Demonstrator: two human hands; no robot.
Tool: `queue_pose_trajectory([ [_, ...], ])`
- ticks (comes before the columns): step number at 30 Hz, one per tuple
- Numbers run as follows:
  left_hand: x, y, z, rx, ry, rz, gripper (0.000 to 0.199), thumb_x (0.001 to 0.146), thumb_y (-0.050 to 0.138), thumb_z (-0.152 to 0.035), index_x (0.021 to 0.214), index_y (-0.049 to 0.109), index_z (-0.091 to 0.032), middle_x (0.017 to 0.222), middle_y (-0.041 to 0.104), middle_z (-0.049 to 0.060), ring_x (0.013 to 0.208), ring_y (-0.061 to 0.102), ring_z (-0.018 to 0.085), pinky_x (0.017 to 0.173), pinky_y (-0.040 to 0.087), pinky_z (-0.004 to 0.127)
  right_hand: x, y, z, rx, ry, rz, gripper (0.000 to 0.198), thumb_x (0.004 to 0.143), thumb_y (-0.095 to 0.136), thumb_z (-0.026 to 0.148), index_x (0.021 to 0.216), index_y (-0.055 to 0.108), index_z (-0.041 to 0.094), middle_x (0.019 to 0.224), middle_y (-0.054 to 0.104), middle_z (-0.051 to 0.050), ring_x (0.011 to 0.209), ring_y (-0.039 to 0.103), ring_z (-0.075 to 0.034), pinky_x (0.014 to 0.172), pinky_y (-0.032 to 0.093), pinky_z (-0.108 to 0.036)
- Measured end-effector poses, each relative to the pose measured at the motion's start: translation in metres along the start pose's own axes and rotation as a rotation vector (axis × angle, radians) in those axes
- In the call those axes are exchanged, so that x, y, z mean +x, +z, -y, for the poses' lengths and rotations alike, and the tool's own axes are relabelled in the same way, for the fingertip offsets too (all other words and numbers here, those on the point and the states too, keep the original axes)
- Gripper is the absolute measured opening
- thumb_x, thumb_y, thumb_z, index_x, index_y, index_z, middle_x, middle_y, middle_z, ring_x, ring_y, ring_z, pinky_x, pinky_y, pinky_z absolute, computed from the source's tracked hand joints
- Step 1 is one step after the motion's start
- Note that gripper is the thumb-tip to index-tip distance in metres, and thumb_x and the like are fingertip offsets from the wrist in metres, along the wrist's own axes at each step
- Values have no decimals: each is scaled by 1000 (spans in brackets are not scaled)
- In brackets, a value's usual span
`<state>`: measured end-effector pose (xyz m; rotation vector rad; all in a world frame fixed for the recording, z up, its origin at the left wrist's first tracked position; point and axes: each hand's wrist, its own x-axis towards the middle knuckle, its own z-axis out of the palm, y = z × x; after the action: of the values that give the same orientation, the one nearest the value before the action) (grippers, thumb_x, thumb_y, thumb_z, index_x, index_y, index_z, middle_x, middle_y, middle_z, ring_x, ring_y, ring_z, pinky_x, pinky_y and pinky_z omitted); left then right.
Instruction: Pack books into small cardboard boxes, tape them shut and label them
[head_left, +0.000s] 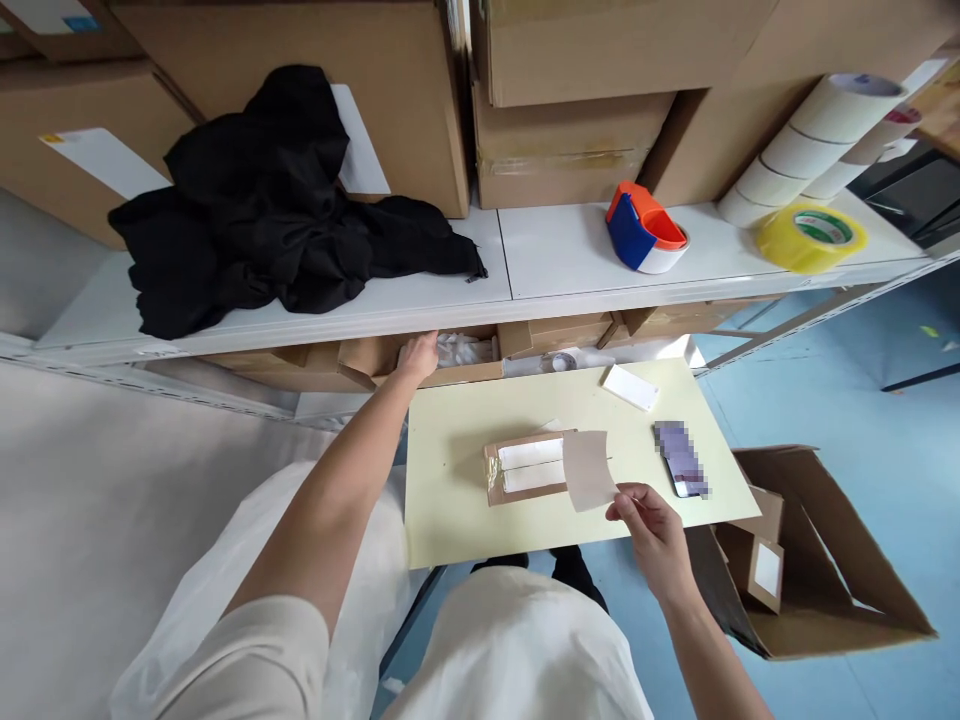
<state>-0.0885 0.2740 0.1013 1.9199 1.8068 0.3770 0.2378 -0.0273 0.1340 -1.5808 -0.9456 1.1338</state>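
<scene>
My right hand [651, 525] is closed in a pinch on the corner of a small greyish paper sheet [589, 472]. The sheet hangs over the right end of a small cardboard box [493, 475], which has white labels on top and clear tape at its left end. This box lies on a pale yellow tabletop [457, 530]. Stretched forward, my left hand [418, 355] reaches under the shelf edge, at an open carton [469, 374] holding white, plastic-looking items [465, 348]. Its fingers are mostly hidden, so their grip cannot be made out.
A white block-shaped item [631, 387] and a phone [681, 460] lie on the tabletop. The shelf [555, 250] above bears black cloth [247, 220], an orange-and-blue tape dispenser [637, 230] and tape rolls [810, 240]. An open carton [862, 600] with small boxes stands at right.
</scene>
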Motion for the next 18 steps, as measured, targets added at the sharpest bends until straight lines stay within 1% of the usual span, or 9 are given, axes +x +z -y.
queue_pose_trajectory([
  [2,-20,2,-13,0,-5,-46,40,86,44,-20,124,50,-7,126,54,21,116,50,30,97,35,41,2,3,0,15,3,13,22,81,61,43,77,60,21,67,59,-1,64,57,-16,63,48,-31],
  [3,-37,3,-24,-13,14,-83,42,86,46,-24,124,49,-8,128,53,21,119,48,30,99,35,40,3,5,1,29,1,24,23,81,61,44,76,60,21,67,59,-1,64,56,-16,64,47,-30],
  [5,-84,9,-54,-96,208,-86,40,81,57,-36,114,58,-13,120,59,14,113,52,27,96,38,37,6,9,3,69,-7,46,25,81,61,44,75,59,20,65,58,-1,63,55,-15,63,46,-29],
  [8,-169,24,-108,-213,513,-39,31,71,69,-43,90,65,-20,94,66,8,91,60,23,83,44,35,10,17,9,138,-31,78,27,80,61,45,72,57,19,62,55,0,60,50,-13,60,43,-27],
  [9,-194,31,-125,-217,564,-55,31,68,72,-44,87,65,-22,90,67,6,85,61,22,80,44,35,11,19,11,159,-39,92,27,80,61,45,72,56,19,61,54,1,60,49,-12,60,42,-27],
  [11,-232,46,-150,-160,578,-141,32,64,75,-46,83,65,-23,85,66,4,80,61,22,78,43,37,12,23,14,195,-53,125,28,80,61,45,72,56,19,61,53,2,58,47,-11,59,41,-26],
  [13,-251,57,-165,-66,574,-224,24,70,72,-42,80,64,-22,82,66,4,78,61,20,77,43,36,12,25,17,220,-65,157,28,80,61,45,73,55,19,60,52,2,57,45,-11,57,39,-26],
  [15,-256,63,-170,5,576,-300,14,79,64,-35,77,63,-21,79,66,3,76,61,18,75,43,35,12,25,20,235,-74,182,28,80,61,45,72,55,19,59,51,3,56,44,-10,56,38,-25],
  [18,-257,66,-172,49,595,-379,16,85,54,-24,72,62,-21,73,65,2,71,60,16,74,43,33,12,22,23,249,-58,236,28,79,61,46,72,55,20,58,51,3,55,43,-10,56,37,-25],
])
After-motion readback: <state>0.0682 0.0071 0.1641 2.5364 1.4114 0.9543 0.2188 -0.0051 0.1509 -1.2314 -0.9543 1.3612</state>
